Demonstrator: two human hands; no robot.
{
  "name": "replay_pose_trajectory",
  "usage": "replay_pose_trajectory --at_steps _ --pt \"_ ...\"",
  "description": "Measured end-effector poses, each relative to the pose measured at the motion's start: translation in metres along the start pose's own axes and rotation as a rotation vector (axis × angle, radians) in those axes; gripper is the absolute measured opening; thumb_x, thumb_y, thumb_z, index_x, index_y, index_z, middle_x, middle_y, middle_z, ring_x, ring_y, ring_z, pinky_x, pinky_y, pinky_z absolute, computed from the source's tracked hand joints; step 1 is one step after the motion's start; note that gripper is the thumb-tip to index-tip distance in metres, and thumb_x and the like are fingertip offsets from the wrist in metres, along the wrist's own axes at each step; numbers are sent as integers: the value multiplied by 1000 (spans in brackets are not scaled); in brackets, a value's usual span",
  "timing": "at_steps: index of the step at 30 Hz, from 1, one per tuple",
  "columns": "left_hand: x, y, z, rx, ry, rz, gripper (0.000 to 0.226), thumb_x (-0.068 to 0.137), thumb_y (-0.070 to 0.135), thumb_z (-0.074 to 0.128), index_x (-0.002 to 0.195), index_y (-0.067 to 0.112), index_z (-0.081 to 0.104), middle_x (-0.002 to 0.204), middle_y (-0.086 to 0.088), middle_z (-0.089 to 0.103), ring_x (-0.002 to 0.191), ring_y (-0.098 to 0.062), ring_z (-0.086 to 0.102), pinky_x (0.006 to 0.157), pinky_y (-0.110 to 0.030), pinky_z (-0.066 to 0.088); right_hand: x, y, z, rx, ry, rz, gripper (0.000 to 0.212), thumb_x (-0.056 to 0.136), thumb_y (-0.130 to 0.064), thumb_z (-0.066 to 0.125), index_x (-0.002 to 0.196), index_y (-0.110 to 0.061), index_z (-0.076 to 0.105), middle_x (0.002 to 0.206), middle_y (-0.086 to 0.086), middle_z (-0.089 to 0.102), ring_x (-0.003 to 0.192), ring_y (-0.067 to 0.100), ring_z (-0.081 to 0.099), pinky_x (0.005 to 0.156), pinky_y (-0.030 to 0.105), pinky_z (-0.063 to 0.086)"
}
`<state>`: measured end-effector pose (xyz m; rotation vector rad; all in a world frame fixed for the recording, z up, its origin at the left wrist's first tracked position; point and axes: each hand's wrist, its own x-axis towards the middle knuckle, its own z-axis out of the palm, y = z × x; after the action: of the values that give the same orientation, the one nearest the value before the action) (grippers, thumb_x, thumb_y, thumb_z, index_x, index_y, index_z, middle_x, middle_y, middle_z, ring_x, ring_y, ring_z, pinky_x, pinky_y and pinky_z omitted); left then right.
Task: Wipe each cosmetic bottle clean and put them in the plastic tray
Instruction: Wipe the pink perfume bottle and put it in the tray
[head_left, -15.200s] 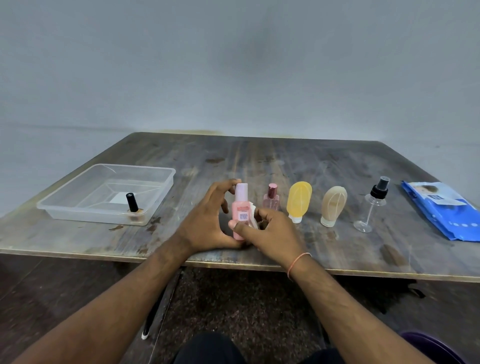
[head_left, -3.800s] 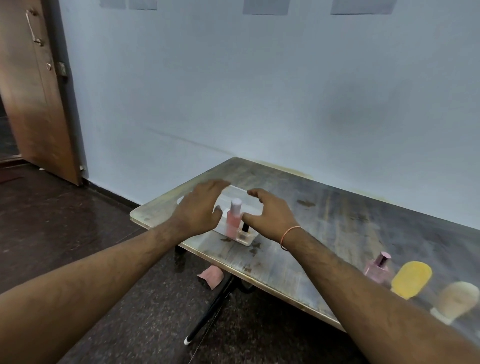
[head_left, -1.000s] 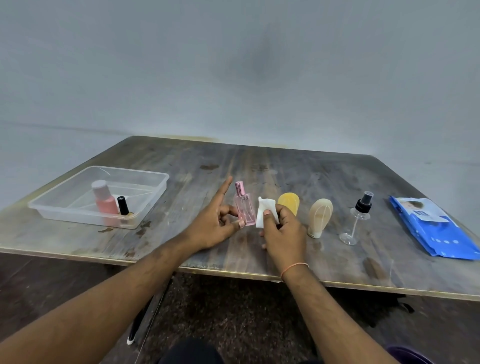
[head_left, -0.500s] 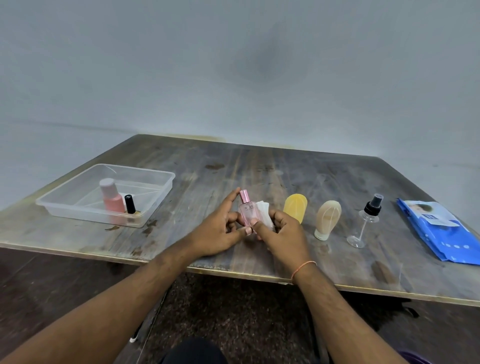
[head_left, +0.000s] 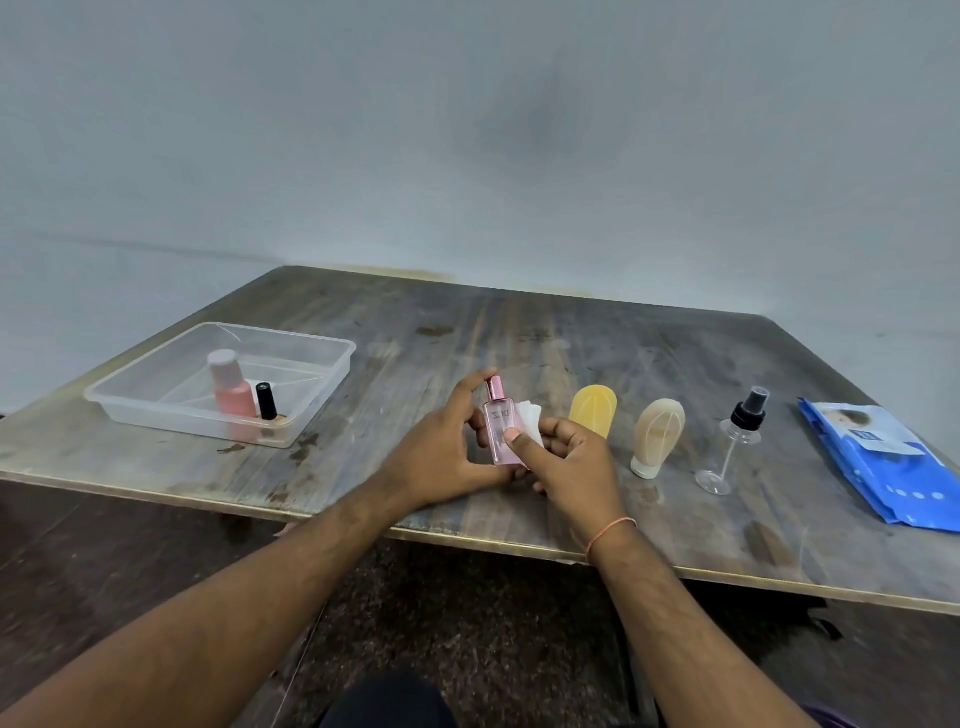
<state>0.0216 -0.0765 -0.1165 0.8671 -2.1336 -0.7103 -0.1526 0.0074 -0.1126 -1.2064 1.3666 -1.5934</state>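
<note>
A small clear pink perfume bottle (head_left: 500, 430) with a pink cap stands upright between my hands, near the table's front edge. My left hand (head_left: 441, 457) grips it from the left, one finger up by the cap. My right hand (head_left: 569, 460) holds a white wipe (head_left: 531, 420) against the bottle's right side, thumb pressed on the front. To the right stand a yellow bottle (head_left: 594, 408), a beige bottle (head_left: 657, 434) and a clear spray bottle (head_left: 737, 436) with a black pump. The clear plastic tray (head_left: 130, 402) at the left holds a pink bottle (head_left: 231, 389) and a small black-capped bottle (head_left: 266, 401).
A blue pack of wipes (head_left: 883, 462) lies at the right edge of the worn wooden table (head_left: 545, 338). The table's front edge runs just under my wrists. A plain wall stands close behind the table.
The pink perfume bottle has come a little closer to me. My right hand has brought the wipe up against it, with the thumb now on its front.
</note>
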Motion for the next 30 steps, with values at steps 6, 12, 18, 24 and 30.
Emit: replay_pose_trajectory --at_steps 6,12,18,24,30 --pt "-5 -1 -4 -159 -24 -6 122 72 40 102 165 47 24 132 9 73 65 -20 59 63 -50 57 -2 1 -2 36 -73 -4 25 92 -18 84 116 -13 79 95 7 84 74 10 76 59 17 53" --pt "-7 1 -4 -133 -42 13 120 83 31 95 168 49 14 133 7 73 74 -20 71 64 -37 59 -1 4 -3 -43 -79 -76 13 100 -24 76 111 -23 81 93 1 84 74 4 73 65 21 54" --pt "-8 9 -4 -108 -159 26 116 84 20 95 169 35 17 97 26 75 74 6 70 70 -10 49 1 10 -3 -318 39 -214 21 105 -39 65 119 -44 79 80 -4 74 70 6 64 70 38 59" --pt "-7 3 -4 -169 -116 6 114 86 19 90 171 36 16 122 5 75 99 -11 77 86 -30 63 -4 9 3 -603 26 -456 33 100 -40 64 132 -46 74 127 -15 55 108 6 62 87 35 58" --pt "-3 -9 -4 -207 -51 -23 113 82 15 82 170 41 16 103 -7 77 85 -23 75 76 -37 59 -12 9 7 -597 -2 -592 26 92 -38 69 114 -41 83 114 -14 54 97 9 60 76 37 56"
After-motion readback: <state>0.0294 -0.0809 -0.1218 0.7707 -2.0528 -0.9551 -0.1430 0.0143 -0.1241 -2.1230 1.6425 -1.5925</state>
